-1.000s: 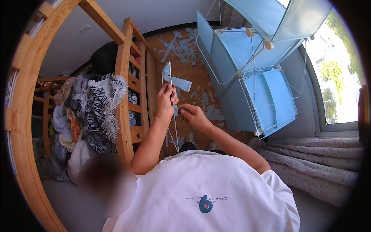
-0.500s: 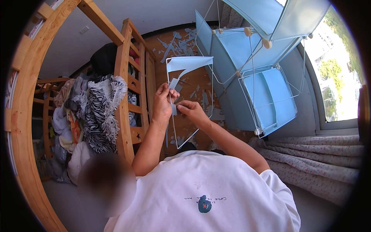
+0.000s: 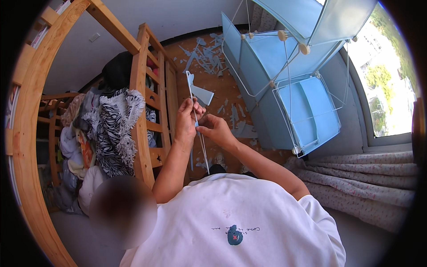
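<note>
A white wire frame [image 3: 205, 155] stands almost edge-on in front of me. Its upper part passes through my left hand [image 3: 184, 121], whose fingers are closed around the wire. My right hand [image 3: 216, 130] pinches a small light-blue strip [image 3: 196, 124] wrapped against the same wire, just below the left fingers. A larger piece of light-blue sheet [image 3: 203, 96] hangs from the frame's far end, beyond my left hand. Parts of the fingertips and the wire between them are hidden.
Light-blue scraps [image 3: 209, 58] litter the wooden floor [image 3: 224, 91]. To the right stands a light-blue panelled rack [image 3: 267, 111] with wire rods and round connectors, beside a window [image 3: 391, 98] and curtain [image 3: 356, 178]. A wooden bunk bed [image 3: 141, 107] with piled clothes [image 3: 118, 129] is on the left.
The wire frame has turned from facing me broadly to nearly edge-on, and its blue sheet has swung with it. My right hand has moved slightly left, closer to my left hand.
</note>
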Tool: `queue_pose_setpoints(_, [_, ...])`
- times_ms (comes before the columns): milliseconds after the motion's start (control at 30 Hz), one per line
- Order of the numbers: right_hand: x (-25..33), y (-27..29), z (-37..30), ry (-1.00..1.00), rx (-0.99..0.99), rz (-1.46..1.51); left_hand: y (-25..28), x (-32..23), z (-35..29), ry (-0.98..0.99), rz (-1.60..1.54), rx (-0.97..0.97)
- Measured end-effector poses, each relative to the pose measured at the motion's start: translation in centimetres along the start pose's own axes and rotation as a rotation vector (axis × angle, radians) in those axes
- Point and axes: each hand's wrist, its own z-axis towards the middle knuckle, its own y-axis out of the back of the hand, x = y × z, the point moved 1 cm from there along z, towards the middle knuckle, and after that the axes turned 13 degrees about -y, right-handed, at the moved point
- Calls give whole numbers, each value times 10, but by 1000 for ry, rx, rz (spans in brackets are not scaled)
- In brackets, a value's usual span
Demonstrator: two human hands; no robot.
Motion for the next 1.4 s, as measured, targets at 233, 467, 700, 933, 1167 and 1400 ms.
queue_pose_setpoints(233, [11, -5, -11, 31, -65, -85, 1, -3, -8, 72, 152, -44])
queue_pose_setpoints(467, [-2, 1, -17, 69, -40, -38, 0, -4, -20, 113, 313, -47])
queue_pose_setpoints(700, [-3, 8, -16, -49, 21, 68, 11, -4, -51, 7, 905, 49])
queue_pose_setpoints(933, [-14, 8, -14, -11, 16, 9, 16, -12, -74, 67, 1264, 156])
queue_pose_setpoints(1167, [-15, 5, -14, -11, -6, -80, 7, -15, -73, -105, 1453, 217])
queue_pose_setpoints(1400, [8, -14, -28, 77, 10, -249, 10, -8, -31, -168, 983, -82])
